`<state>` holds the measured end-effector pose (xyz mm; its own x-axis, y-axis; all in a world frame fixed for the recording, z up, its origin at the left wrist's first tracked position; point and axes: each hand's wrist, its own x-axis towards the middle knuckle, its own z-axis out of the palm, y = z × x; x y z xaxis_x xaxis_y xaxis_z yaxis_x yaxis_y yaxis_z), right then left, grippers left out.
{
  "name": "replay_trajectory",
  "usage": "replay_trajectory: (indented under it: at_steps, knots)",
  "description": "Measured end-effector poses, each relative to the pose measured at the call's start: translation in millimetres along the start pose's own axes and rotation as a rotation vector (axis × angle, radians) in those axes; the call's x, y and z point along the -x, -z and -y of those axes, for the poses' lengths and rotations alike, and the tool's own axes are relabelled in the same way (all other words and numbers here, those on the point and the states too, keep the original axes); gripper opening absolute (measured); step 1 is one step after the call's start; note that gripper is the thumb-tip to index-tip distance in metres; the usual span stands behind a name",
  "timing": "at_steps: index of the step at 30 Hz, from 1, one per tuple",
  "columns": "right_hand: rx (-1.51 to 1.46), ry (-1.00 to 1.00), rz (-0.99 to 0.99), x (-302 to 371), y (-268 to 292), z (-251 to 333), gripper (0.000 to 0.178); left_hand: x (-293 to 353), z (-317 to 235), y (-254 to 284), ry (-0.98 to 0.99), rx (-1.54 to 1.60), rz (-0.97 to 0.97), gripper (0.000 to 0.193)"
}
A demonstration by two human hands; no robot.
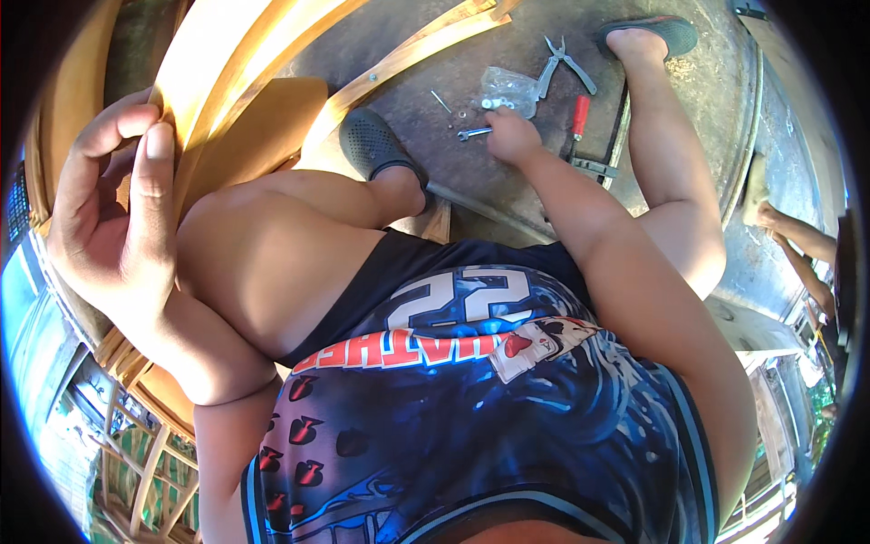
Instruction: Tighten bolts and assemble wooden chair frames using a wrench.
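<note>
On the left, the thumb and bent fingers of my left hand [127, 213] close on the edge of a curved, light wooden piece [222, 59]. My right hand [513, 138] is reaching down to the grey floor, its fingers curled round a small metal wrench [473, 133] whose end sticks out to the left. My right fingertips are at the edge of a clear plastic bag [509, 87] with small light pieces in or by it. Left of the bag lie a thin bolt [440, 101] and a small washer [462, 114].
Multi-tool pliers [560, 68] lie spread beyond the bag. A red-handled bar clamp [580, 118] rests right of my right hand. Another curved wooden slat [399, 63] with a bolt in it reaches across the far left. Another person's legs [797, 240] show at the right edge.
</note>
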<state>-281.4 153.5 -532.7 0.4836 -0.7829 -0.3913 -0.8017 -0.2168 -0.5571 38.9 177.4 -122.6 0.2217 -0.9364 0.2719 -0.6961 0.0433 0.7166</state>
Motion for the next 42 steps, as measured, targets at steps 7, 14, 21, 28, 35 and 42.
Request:
replay_trajectory:
  at_steps: [7,14,21,28,35,42]
  knots:
    - [0.367,0.015,0.1,-11,-2,-6,0.026,-8,-5,-1,0.044,-0.033,-0.018,0.013]
    - [0.454,0.259,0.39,-10,22,53,0.027,-7,-1,7,0.107,0.048,0.12,0.018]
    - [-1.236,-0.035,0.137,16,107,238,0.025,-4,3,8,-0.017,-0.088,0.169,0.029]
    - [-1.577,-0.067,0.228,59,163,279,0.026,-5,1,3,-0.116,-0.13,0.179,0.034]
    - [-1.674,0.025,0.125,76,165,297,0.032,3,-2,2,-0.201,-0.156,0.175,0.031]
    - [-1.79,0.181,0.074,82,155,299,0.036,3,6,3,-0.218,-0.181,0.162,0.028]
